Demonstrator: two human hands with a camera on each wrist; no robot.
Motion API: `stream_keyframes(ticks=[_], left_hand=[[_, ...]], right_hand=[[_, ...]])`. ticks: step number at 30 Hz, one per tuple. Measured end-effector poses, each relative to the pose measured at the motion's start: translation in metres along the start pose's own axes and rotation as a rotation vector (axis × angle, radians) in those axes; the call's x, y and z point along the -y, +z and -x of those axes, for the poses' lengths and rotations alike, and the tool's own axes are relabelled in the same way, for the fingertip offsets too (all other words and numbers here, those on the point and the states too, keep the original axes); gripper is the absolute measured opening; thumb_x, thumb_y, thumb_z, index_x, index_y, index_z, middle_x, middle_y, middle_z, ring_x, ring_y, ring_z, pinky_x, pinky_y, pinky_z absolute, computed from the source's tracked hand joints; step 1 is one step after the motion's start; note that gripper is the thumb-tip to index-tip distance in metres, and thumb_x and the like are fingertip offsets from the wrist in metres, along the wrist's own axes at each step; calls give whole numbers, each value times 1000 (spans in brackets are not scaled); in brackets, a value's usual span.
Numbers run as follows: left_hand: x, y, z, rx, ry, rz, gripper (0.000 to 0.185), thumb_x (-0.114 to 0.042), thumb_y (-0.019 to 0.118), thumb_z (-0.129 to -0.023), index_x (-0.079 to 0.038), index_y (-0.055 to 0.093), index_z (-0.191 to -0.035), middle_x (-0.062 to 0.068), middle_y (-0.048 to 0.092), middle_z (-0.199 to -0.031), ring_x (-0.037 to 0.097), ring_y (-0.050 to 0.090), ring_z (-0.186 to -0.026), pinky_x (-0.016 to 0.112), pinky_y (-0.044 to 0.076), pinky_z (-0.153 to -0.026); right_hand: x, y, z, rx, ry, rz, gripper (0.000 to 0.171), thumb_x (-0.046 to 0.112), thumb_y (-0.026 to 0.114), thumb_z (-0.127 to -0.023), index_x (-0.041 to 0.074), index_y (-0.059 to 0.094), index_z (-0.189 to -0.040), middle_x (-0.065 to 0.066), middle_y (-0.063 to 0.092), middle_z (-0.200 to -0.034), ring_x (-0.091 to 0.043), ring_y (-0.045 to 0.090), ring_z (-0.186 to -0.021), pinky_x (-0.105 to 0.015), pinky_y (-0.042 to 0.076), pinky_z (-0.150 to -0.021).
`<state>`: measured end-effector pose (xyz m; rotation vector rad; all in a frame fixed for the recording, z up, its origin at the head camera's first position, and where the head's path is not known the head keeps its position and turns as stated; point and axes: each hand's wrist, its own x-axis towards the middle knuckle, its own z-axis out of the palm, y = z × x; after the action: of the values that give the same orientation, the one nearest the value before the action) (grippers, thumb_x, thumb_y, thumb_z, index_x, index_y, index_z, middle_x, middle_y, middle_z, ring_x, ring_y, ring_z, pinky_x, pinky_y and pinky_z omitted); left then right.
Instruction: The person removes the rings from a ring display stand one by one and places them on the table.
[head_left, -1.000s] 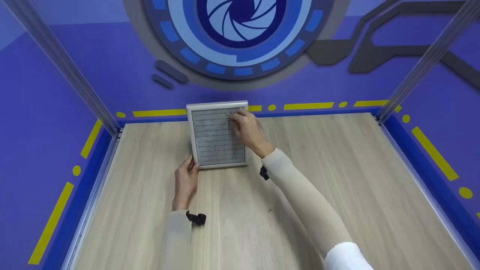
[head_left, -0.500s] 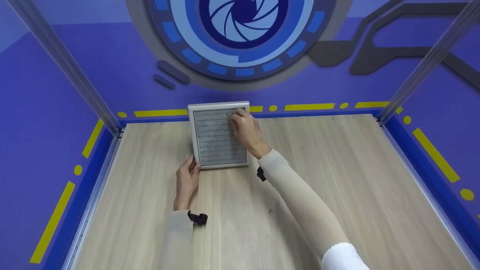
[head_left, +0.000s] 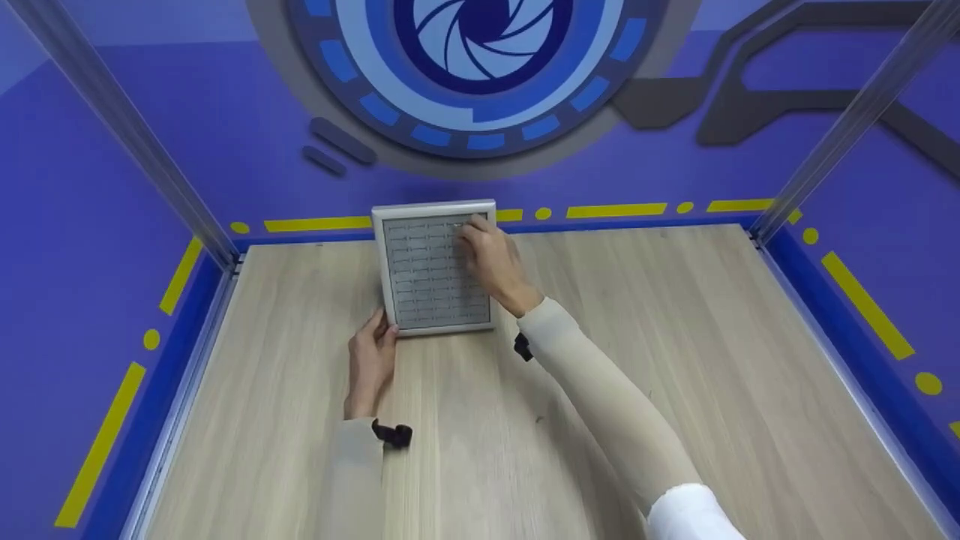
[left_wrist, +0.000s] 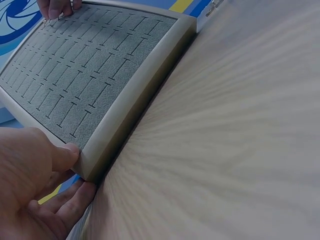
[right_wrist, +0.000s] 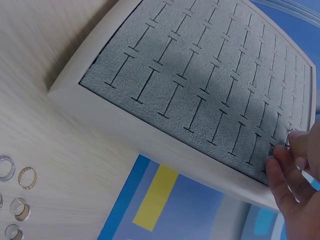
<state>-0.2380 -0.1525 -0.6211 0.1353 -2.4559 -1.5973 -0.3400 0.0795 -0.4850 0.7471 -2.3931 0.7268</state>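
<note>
A ring display tray (head_left: 435, 270) with a pale frame and slotted grey foam leans upright against the back wall. My left hand (head_left: 371, 360) grips its lower left corner, the thumb (left_wrist: 67, 156) on the front of the frame and other fingers round the edge. At the upper right of the foam, my right hand (head_left: 491, 259) pinches a small ring (right_wrist: 289, 134) at a slot; the fingertips largely hide it. Most of the foam slots (right_wrist: 195, 110) in the right wrist view hold nothing.
Several loose rings (right_wrist: 27, 178) lie on the wooden tabletop (head_left: 675, 322) beside the tray; the right hand and wrist hide that spot in the head view. Blue printed walls (head_left: 225, 142) and metal corner posts (head_left: 150, 142) enclose the table.
Both hands and the tray stay almost in place. The right fingers shift only slightly at the same upper slot; the whole head view sways a little.
</note>
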Motion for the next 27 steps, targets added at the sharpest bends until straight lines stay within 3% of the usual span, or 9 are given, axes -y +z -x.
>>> stream_keyframes(ticks=[15, 27], left_hand=[[-2, 1, 0, 4, -14, -7, 54, -7, 60, -109, 0, 44, -160, 23, 54, -158, 37, 59, -142, 45, 51, -117], [-4, 0, -3, 19, -43, 24, 54, -5, 60, -108, 0, 45, -160, 24, 54, -158, 37, 59, -142, 41, 53, -115]], right_hand=[[2, -13, 12, -25, -54, -43, 11, 0, 66, -103, 1, 78, -103, -10, 71, -104, -25, 74, -91, -37, 64, -79], [-11, -37, 50, -81, -96, -164, 10, -6, 67, -101, -2, 76, -97, -12, 71, -97, -23, 69, -81, -34, 61, -69]])
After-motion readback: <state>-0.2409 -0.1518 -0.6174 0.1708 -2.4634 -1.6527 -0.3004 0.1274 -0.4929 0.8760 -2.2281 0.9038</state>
